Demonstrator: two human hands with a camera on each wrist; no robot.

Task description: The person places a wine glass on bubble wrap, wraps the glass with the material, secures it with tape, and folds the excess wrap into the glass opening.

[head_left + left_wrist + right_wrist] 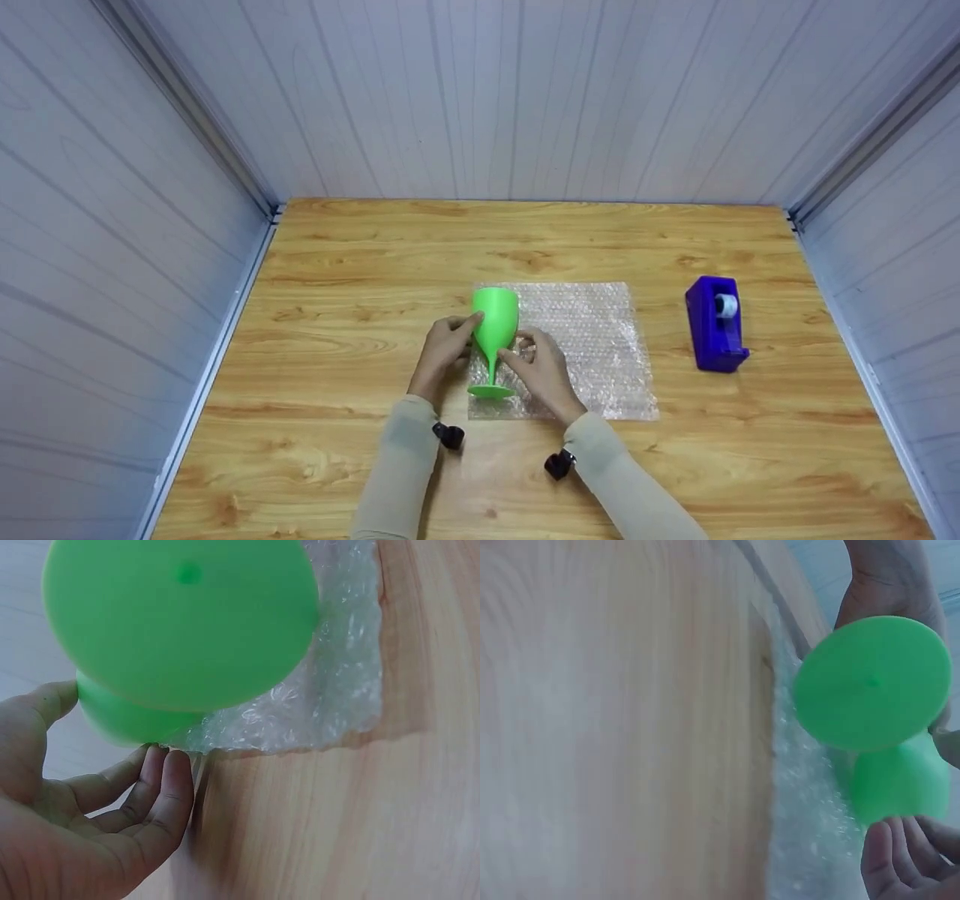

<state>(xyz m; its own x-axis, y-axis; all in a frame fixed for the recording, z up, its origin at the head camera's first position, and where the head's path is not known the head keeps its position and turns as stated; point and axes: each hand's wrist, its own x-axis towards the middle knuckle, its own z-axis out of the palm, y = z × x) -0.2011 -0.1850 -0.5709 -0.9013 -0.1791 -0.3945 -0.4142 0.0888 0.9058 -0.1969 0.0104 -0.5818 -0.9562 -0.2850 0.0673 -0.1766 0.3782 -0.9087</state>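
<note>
We see a wood-grain bench (360,262) from above, w/ pale panel walls (480,97) behind & at both sides. Two arms in light sleeves (397,465) reach in from the near edge.

Betw. the hands is a bright green stemmed cup (495,330), tipped over, mouth away from the person, round base (180,622) toward them. It's over the left part of a square of clear bubble wrap (589,352); we can't tell if it rests on it or is held just above.

The left hand (446,345) pinches the bowl, thumb on top, fingertips underneath, prob. b/c the bowl is the heavy, roll-prone end. The right hand (546,367) has thumb & curled fingers about the spot where bowl meets stem (492,369), likely to steady the thin part; how firmly it presses, we can't tell.

The wrap lies flat, most of it showing to the cup's right, which leaves it accessible, we'd guess. Farther right, well apart, a blue tape dispenser (705,330) stands on the bench, prob. there to be reachable w/o crowding the hands.
</note>
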